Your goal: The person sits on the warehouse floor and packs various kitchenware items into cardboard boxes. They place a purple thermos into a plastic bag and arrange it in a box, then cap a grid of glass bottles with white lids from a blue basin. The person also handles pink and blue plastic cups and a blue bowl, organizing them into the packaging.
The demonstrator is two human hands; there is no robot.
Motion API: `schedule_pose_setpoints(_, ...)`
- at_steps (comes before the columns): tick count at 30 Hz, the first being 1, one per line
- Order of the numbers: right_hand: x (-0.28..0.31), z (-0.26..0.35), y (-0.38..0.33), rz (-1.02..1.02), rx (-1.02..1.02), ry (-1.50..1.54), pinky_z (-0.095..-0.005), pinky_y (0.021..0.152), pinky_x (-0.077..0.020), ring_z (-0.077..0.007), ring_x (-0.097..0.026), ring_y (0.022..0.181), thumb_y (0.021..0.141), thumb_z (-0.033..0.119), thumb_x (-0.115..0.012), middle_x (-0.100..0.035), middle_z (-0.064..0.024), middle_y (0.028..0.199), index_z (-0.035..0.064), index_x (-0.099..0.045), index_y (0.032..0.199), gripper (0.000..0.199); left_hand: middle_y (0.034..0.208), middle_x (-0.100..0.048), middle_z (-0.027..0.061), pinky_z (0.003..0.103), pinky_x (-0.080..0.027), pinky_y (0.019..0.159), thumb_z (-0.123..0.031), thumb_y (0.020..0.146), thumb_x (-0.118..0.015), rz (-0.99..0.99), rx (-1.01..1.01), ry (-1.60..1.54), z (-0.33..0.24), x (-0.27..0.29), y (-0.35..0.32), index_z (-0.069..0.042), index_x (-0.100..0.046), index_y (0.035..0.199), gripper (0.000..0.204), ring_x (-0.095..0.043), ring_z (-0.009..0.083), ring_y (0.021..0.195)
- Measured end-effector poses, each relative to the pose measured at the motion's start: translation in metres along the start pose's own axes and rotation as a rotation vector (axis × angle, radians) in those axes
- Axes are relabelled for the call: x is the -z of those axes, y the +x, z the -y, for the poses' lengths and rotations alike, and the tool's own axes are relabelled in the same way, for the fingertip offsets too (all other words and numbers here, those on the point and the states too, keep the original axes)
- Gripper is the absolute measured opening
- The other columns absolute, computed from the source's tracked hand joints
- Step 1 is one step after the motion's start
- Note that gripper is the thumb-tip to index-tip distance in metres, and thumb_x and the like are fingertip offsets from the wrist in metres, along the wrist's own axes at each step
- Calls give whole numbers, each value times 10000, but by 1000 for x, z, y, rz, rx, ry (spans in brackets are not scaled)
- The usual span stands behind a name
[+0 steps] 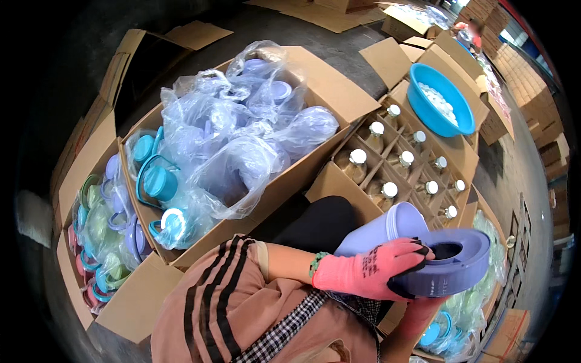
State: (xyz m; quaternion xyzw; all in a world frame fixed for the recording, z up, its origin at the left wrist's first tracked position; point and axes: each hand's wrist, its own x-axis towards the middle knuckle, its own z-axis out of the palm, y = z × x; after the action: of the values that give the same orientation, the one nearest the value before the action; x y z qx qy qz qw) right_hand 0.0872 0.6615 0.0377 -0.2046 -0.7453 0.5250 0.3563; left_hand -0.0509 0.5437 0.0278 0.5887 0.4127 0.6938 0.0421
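A lavender plastic lid (469, 272), thick and ring-shaped with a dark round opening, is held in front of me at the right. My left hand (369, 270), in a pink glove with dark fingertips, grips its near left side, fingers bent over the rim. My right hand (425, 307), also pink-gloved, is under the lid; the lid hides its fingers. Just beyond the left hand lies a lavender plastic container (387, 228), tilted, its ribbed mouth toward the lid. The left hand covers its lower side, so contact there cannot be judged.
A carton (284, 181) of bagged lavender and turquoise pieces stands at left; another (130, 308) holds colourful lids. Ahead, a divided carton (339, 190) holds several white-capped glass bottles (357, 158). A blue basin (417, 100) contains small white pieces. At right is a carton (499, 293) with bagged pieces.
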Motion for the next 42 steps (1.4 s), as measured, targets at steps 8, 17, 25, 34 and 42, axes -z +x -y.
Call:
schedule_pose_setpoints(8,-9,-8,-1,-57,-191,757,-379,907,-375,-239,-466,1056,790,324,-568,-461,-135,1168,7,-346,1235,590,1064,-545,232,503,-308,929,-308,797,-509,254,-318,424,-4,30,-2,38,-558,841,353,-527,379,1005)
schedule_pose_setpoints(17,-12,-32,-9,46,-348,1224,-368,916,-370,-228,-455,1064,819,308,-527,-452,-124,1180,11,-342,1242,549,942,-601,174,445,-438,806,-19,615,-607,214,-354,384,-17,28,2,-2,-568,686,83,-580,322,893)
schedule_pose_setpoints(25,-12,-45,-24,181,-490,1583,-359,924,-366,-218,-446,1072,844,294,-490,-445,-114,1191,14,-339,1248,514,927,-612,164,406,-463,787,15,575,-629,196,-279,430,-21,19,4,7,-583,694,128,-589,295,899)
schedule_pose_setpoints(34,-23,-59,-30,317,-702,2013,-348,933,-361,-207,-435,1081,872,277,-449,-436,-102,1203,18,-335,1254,476,1001,-536,295,549,-401,814,-205,685,-673,336,-281,374,-14,26,0,127,-450,1015,519,-547,453,897)
schedule_pose_setpoints(42,-35,-65,-20,388,-827,2101,-339,941,-356,-197,-425,1088,897,263,-413,-429,-92,1214,21,-332,1260,443,1026,-560,234,527,-392,858,-195,651,-699,346,-242,546,-25,21,3,99,-532,901,421,-533,385,951)
